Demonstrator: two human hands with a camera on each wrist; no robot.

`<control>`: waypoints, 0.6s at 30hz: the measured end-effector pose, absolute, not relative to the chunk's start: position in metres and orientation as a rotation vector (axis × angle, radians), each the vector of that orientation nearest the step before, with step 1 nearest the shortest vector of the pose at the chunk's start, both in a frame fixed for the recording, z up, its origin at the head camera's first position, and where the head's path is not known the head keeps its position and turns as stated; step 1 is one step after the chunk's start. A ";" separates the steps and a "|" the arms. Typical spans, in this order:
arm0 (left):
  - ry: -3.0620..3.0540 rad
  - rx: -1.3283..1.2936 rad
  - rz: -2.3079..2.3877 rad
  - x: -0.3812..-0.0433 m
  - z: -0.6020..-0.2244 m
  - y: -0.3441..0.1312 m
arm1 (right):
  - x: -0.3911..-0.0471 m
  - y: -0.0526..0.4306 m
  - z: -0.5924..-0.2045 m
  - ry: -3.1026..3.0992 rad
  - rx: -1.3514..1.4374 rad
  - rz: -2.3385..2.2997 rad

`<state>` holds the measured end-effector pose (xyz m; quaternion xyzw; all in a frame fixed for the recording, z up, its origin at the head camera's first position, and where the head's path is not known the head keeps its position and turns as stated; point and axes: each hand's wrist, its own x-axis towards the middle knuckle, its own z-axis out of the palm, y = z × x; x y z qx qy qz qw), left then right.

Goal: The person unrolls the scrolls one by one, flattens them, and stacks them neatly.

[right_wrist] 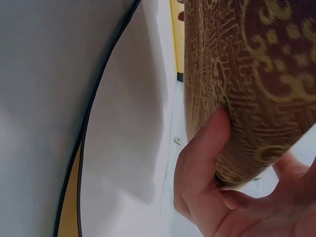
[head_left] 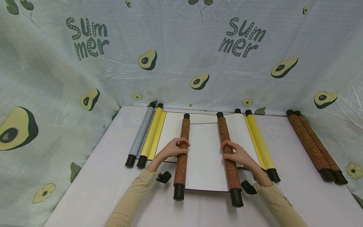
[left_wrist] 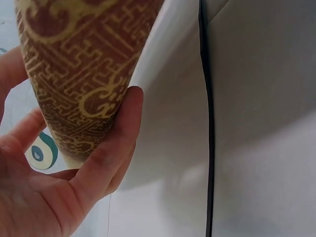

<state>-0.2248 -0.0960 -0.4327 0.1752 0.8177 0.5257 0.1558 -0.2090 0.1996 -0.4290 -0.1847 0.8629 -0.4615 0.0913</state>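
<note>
A scroll with brown, gold-patterned rolls and black end knobs is held partly unrolled, its white sheet stretched between the rolls. My left hand grips the left brown roll near its middle, thumb and fingers curled round it. Around the right brown roll, my right hand has its fingers curled the same way. In the left wrist view the patterned cloth lies between thumb and fingers. Shadows fall on the white surface beneath the held scroll, which overlaps a spread yellow-edged scroll with a left yellow roll and right yellow roll.
A blue-grey roll lies along the left yellow roll. Two more brown patterned rolls, one beside another, lie at the table's right. An avocado-print curtain hangs behind and beside the white table.
</note>
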 end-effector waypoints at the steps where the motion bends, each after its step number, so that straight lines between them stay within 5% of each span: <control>1: 2.344 0.495 1.507 -0.225 -0.433 -0.096 | -0.209 0.200 -0.429 2.566 -0.540 -1.372; 18: 2.468 0.543 1.452 -0.224 -0.436 -0.097 | -0.206 0.205 -0.428 2.533 -0.545 -1.435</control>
